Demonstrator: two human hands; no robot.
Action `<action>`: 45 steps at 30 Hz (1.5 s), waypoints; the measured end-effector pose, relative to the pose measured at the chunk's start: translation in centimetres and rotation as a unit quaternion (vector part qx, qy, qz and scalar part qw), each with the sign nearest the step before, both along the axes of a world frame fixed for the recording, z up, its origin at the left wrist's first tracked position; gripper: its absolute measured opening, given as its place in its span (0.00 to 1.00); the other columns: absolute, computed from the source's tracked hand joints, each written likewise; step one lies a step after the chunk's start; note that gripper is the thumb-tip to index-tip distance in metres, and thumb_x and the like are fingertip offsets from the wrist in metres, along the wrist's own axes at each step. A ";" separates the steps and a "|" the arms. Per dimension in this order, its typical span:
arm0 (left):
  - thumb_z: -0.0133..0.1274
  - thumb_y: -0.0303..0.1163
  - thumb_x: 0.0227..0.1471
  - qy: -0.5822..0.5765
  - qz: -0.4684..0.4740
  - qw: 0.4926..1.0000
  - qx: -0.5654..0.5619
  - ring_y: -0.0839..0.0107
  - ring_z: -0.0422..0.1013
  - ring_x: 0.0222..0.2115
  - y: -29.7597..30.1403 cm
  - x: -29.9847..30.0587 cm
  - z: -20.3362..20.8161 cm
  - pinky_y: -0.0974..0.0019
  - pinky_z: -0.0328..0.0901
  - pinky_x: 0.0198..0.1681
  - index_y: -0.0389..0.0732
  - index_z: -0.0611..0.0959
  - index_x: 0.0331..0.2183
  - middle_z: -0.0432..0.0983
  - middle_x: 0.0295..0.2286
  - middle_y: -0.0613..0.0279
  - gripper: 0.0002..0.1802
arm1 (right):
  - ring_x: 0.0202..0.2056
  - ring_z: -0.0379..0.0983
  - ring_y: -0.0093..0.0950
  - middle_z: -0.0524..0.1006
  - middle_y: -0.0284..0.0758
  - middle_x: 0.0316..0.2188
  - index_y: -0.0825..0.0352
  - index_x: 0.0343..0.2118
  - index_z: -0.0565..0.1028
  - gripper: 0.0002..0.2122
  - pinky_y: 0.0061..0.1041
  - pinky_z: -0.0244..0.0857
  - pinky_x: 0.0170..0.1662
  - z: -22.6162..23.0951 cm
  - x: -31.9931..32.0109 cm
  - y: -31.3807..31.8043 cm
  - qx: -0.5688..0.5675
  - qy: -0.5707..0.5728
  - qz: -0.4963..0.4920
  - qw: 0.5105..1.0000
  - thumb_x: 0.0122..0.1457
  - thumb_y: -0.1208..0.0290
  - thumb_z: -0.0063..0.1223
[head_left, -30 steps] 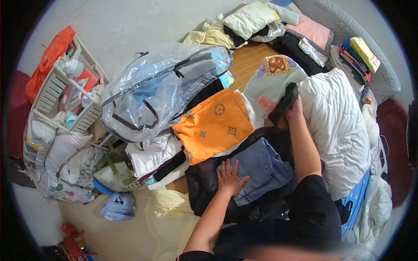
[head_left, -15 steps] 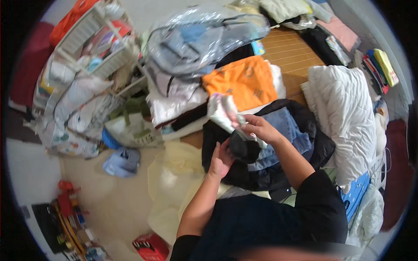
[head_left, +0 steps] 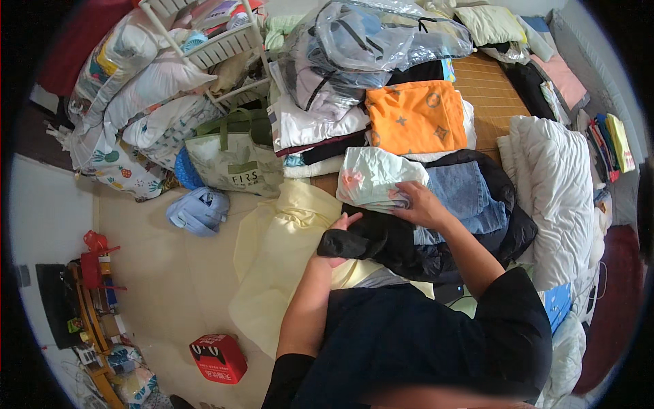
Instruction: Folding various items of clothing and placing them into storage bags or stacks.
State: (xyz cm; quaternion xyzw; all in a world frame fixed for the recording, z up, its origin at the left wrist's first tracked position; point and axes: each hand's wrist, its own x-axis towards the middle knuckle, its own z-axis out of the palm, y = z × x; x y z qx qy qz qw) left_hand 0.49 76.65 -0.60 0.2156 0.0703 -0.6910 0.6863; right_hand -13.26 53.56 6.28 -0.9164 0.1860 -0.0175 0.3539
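My left hand (head_left: 338, 235) holds a dark sock (head_left: 344, 244), which lies across the palm and hides part of the fingers. My right hand (head_left: 421, 206) grips the near right edge of a pale mint drawstring-like bag or cloth (head_left: 381, 174) with pink prints. That pale piece rests on a spread black padded jacket (head_left: 402, 262). Folded blue jeans (head_left: 463, 198) lie on the jacket, just right of my right hand. An orange patterned cloth (head_left: 415, 117) is folded behind the pale piece.
Folded clothes and a clear plastic-wrapped bundle (head_left: 381, 41) lie behind. At the right is a white quilt (head_left: 552, 198). A green-white tote bag (head_left: 235, 163) and stuffed bags stand left. Sheer yellow fabric (head_left: 272, 266) hangs toward the floor, where a red box (head_left: 218, 359) stands.
The pale printed piece has come down onto the black jacket under my right hand. My left hand has drawn back toward me with the dark sock, apart from the right. The view has shifted.
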 end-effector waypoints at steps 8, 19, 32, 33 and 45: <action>0.61 0.28 0.42 -0.321 -0.134 0.934 0.084 0.69 0.65 0.48 5.5 1.8 1.7 0.68 0.61 0.50 0.38 0.54 0.60 0.62 0.51 0.57 0.47 | 0.49 0.64 0.39 0.64 0.45 0.51 0.60 0.55 0.63 0.32 0.44 0.60 0.48 -1.9 5.1 5.3 -0.362 0.122 0.062 0.922 0.43 0.63 0.58; 0.53 0.24 0.48 -0.300 0.122 0.940 0.107 0.68 0.69 0.41 6.0 0.2 -0.1 0.67 0.64 0.47 0.35 0.66 0.53 0.70 0.41 0.54 0.29 | 0.20 0.73 0.27 0.75 0.36 0.21 0.69 0.33 0.74 0.11 0.29 0.68 0.26 4.8 5.4 -2.4 0.198 0.094 -0.144 0.965 0.46 0.79 0.44; 0.49 0.23 0.51 -0.200 0.240 0.940 0.138 0.65 0.72 0.35 2.2 2.3 -1.2 0.65 0.69 0.39 0.31 0.69 0.49 0.74 0.36 0.53 0.21 | 0.40 0.73 0.30 0.77 0.38 0.37 0.69 0.44 0.74 0.20 0.27 0.66 0.45 9.8 4.0 -12.7 -0.044 -0.268 -0.167 0.948 0.45 0.83 0.46; 0.49 0.24 0.52 -0.217 0.256 0.930 0.154 0.64 0.73 0.34 1.9 2.5 -1.6 0.64 0.69 0.38 0.31 0.70 0.47 0.74 0.36 0.53 0.19 | 0.42 0.74 0.35 0.77 0.41 0.38 0.68 0.44 0.74 0.20 0.30 0.66 0.46 9.2 4.7 -12.6 -0.221 -0.270 -0.152 0.925 0.43 0.84 0.47; 0.38 0.43 0.61 -0.121 0.259 0.933 0.221 0.61 0.70 0.44 0.3 3.9 -3.1 0.53 0.64 0.46 0.41 0.71 0.47 0.73 0.43 0.57 0.20 | 0.54 0.60 0.43 0.67 0.40 0.52 0.55 0.51 0.69 0.27 0.47 0.48 0.56 -4.7 7.0 -12.2 -0.438 0.030 -0.121 0.890 0.45 0.59 0.58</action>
